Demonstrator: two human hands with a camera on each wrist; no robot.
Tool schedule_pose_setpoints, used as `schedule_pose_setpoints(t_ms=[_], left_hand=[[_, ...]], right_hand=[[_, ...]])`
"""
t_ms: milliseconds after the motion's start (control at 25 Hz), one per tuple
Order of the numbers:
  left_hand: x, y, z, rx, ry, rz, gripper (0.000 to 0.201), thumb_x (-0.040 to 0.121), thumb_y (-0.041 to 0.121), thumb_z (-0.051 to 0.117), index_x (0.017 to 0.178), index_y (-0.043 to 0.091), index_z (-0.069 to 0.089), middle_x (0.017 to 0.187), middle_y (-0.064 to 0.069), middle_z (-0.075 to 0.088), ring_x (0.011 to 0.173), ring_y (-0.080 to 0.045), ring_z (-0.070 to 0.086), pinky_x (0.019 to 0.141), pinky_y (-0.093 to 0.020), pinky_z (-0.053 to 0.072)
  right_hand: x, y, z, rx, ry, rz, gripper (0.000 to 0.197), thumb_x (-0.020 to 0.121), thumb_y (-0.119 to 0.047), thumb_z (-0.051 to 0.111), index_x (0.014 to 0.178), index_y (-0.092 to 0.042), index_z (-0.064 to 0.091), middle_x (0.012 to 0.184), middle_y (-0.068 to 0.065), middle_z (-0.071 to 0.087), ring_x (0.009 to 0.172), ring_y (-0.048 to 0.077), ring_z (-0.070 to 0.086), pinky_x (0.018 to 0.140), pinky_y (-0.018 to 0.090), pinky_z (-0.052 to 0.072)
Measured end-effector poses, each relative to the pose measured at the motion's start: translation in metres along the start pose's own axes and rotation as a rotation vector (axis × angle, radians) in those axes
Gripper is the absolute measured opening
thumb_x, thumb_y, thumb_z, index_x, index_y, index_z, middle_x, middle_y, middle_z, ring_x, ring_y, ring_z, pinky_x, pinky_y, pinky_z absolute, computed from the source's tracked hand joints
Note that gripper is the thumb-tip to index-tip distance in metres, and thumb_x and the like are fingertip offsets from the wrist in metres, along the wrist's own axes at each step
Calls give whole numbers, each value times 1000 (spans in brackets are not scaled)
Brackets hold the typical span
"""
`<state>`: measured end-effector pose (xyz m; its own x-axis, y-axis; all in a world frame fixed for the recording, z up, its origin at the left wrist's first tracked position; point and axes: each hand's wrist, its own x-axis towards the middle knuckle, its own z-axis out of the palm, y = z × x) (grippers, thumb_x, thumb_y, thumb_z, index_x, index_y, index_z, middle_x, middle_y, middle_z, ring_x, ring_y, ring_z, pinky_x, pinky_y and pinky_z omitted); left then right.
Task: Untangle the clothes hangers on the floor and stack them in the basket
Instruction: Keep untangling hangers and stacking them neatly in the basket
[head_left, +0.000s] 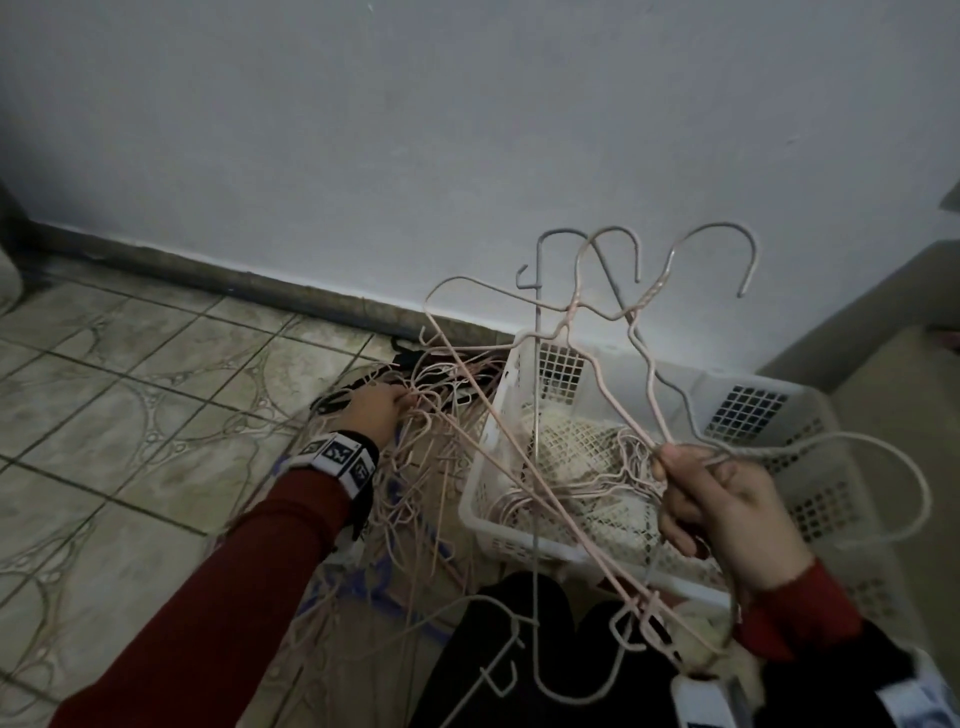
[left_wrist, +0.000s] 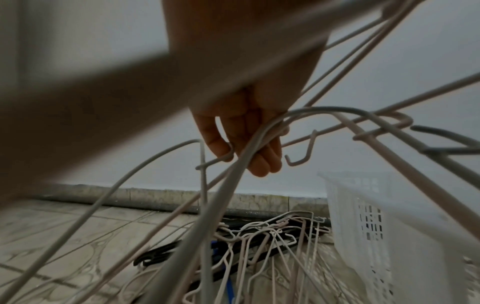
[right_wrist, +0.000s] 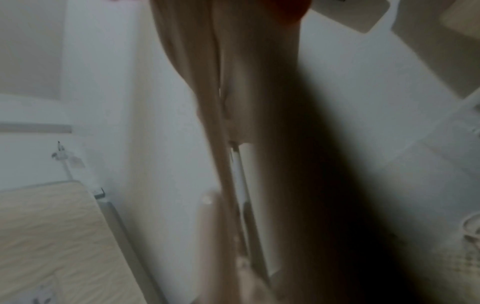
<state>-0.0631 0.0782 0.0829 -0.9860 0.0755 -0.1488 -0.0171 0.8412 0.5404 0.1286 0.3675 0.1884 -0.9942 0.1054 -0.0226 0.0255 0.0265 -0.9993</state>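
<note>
At lower right of the head view, your right hand (head_left: 727, 512) grips a bunch of wire hangers (head_left: 608, 374), hooks up. Behind it at centre right sits the white basket (head_left: 779, 410), hangers inside. Centre frame, your left hand (head_left: 374, 413) reaches into the tangled pile (head_left: 421, 467) on the floor (head_left: 130, 374); I cannot tell its grasp.

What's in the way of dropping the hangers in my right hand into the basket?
The held hangers in the right hand hang over the open basket, but their far ends cross into the floor tangle that the left hand is reaching into.
</note>
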Motion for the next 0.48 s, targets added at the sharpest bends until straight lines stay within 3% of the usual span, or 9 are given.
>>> schedule_pose_setpoints(t_ms=[160, 320, 480], left_hand=[[-10, 9, -5, 48, 57, 34, 27, 93, 15, 45, 104, 5, 67, 102, -21, 68, 97, -33, 64, 89, -43, 51], [-15, 17, -1, 119, 51, 31, 25, 93, 14, 44, 101, 11, 67, 104, -17, 68, 95, -32, 63, 88, -44, 51], [-30, 37, 27, 225, -17, -3, 27, 90, 14, 44, 104, 15, 66, 109, -14, 67, 102, -32, 62, 89, -40, 50]], right_hand=[[1, -10, 12, 76, 40, 26, 31, 93, -14, 41, 64, -6, 50, 33, -9, 23, 25, 9, 23, 34, 7, 23], [6, -19, 37, 134, 62, 32, 31, 94, -12, 39, 65, -6, 48, 30, -7, 25, 26, 3, 18, 31, 7, 21], [19, -55, 57, 182, 125, -144, 33, 96, -19, 37, 64, -16, 46, 30, -9, 29, 25, 1, 23, 31, 7, 23]])
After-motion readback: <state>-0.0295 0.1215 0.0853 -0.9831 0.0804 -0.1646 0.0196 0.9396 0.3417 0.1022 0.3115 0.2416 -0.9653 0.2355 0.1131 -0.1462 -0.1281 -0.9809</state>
